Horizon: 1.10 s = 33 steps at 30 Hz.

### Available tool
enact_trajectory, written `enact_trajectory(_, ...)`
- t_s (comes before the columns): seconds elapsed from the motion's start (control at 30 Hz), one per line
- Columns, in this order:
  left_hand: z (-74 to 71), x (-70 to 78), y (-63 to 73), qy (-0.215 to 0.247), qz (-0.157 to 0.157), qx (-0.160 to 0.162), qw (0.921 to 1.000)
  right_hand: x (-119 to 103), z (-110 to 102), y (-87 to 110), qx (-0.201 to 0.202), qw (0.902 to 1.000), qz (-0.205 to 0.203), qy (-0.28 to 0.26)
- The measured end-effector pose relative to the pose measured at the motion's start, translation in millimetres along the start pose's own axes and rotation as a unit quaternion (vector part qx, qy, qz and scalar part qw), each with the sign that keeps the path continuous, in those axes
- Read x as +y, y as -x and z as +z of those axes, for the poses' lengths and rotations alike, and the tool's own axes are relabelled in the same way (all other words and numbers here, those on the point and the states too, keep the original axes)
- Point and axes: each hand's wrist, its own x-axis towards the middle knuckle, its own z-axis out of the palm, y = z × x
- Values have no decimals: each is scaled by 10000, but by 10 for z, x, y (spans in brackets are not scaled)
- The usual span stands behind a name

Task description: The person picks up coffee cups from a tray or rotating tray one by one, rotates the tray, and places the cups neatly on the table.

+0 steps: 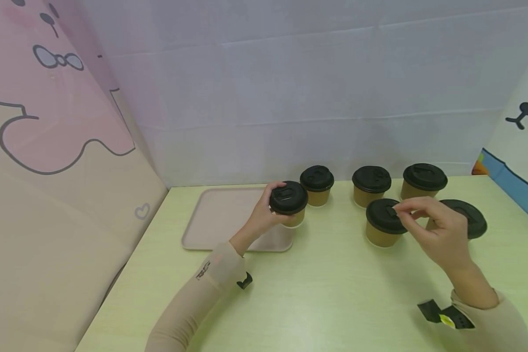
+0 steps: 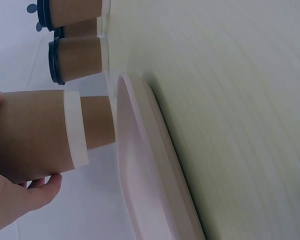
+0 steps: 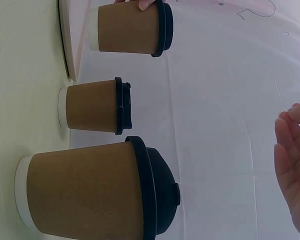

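Note:
My left hand (image 1: 264, 213) grips a brown paper coffee cup (image 1: 296, 218) with a black lid, fingers and thumb on either side. In the left wrist view that cup (image 2: 32, 132) hangs above the level of the pink tray (image 2: 140, 130), near its right part. My right hand (image 1: 444, 234) is raised over the right side of the table, fingers loosely bent and thumb close to them, holding nothing. Just behind its fingertips in the head view stands a lidded cup (image 1: 382, 235). Another cup (image 1: 473, 220) is partly hidden by this hand.
Further lidded cups stand along the back: one (image 1: 318, 196) right of the held cup, another (image 1: 367, 196) farther right, and a third (image 1: 418, 190) near the right corner. The tray (image 1: 220, 220) lies at the left. A white cloth wall (image 1: 290, 98) closes off the back.

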Motion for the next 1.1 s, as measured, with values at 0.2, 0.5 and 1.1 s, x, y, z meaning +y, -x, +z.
enact_trajectory(0.2, 47, -89, -36, 56, 100, -28, 9999, -17, -9, -2, -60, 10000, 32, 2)
enact_trajectory(0.5, 151, -79, -31, 161, 153, -114, 9997, -21, -13, -10, -126, 9999, -2, -43)
enact_trajectory(1.1, 333, 169, 71, 285, -165, -631, 9975, -31, -6, -19, -183, 9998, 10, -89)
